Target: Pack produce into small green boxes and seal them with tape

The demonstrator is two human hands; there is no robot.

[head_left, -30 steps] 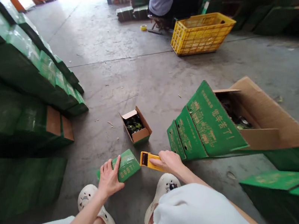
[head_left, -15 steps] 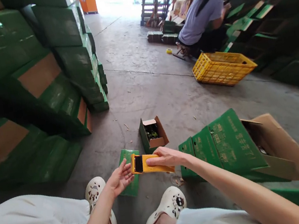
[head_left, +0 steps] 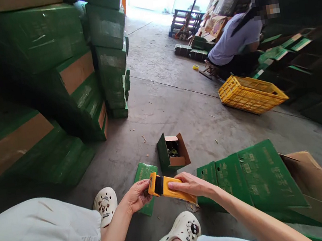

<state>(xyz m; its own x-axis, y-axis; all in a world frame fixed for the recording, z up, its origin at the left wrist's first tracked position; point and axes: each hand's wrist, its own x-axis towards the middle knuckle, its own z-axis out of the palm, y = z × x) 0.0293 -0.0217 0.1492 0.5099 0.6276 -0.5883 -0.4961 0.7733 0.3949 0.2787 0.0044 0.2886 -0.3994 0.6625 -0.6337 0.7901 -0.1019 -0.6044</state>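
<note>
The word "Baby" stood on a charm (head_left: 106, 215) of the left white shoe (head_left: 106, 198). Large Chinese characters, apparently 辛苦了, marked the big green carton (head_left: 231, 178); smaller print there and on the small green box (head_left: 144, 172) was unreadable.

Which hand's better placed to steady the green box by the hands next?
Probably the left hand: it overlaps the box in view; the right hand grips the yellow tool, the left is only at its tip.
</note>
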